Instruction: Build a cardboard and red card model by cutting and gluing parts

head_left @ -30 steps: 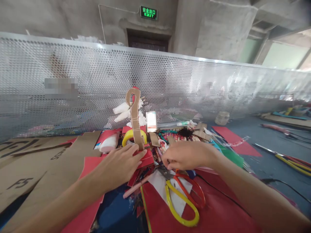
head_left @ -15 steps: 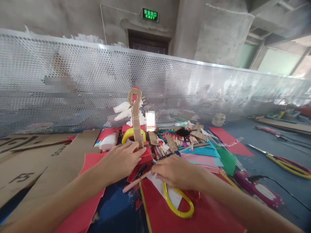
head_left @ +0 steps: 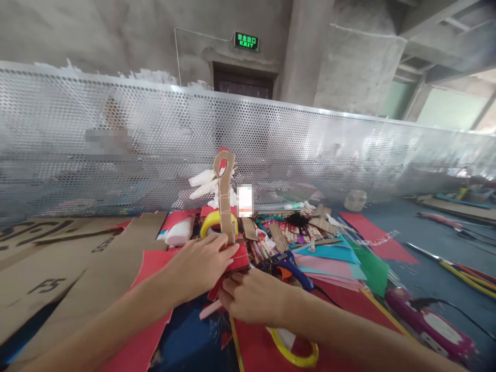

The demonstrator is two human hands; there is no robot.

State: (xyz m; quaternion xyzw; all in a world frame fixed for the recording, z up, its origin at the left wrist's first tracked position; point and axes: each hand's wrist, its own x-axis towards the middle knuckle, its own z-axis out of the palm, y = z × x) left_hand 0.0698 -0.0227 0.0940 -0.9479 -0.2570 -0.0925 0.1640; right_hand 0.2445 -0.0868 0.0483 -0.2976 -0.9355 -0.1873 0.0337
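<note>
A tall cardboard cut-out with a loop at its top (head_left: 225, 199) stands upright on a small red box (head_left: 239, 257). My left hand (head_left: 197, 266) rests on that red box at the foot of the cut-out, fingers bent and pressed on it. My right hand (head_left: 251, 295) is closed just below and in front of the box, fingers curled in a pinch at its lower edge; what they hold is hidden. A yellow tape roll (head_left: 211, 222) lies behind the cut-out.
Yellow-handled scissors (head_left: 296, 351) lie under my right forearm on red paper (head_left: 337, 336). A blue glue gun (head_left: 289, 261), coloured paper sheets (head_left: 337, 256), a pile of sticks (head_left: 287, 227), cardboard sheets (head_left: 58, 268) at the left, a purple tool (head_left: 430, 323) at the right. A perforated metal screen (head_left: 155, 139) runs behind.
My right hand has moved left, from above the scissors' blades to the front of the red box. The blue glue gun has come into sight. My left hand has stayed on the box.
</note>
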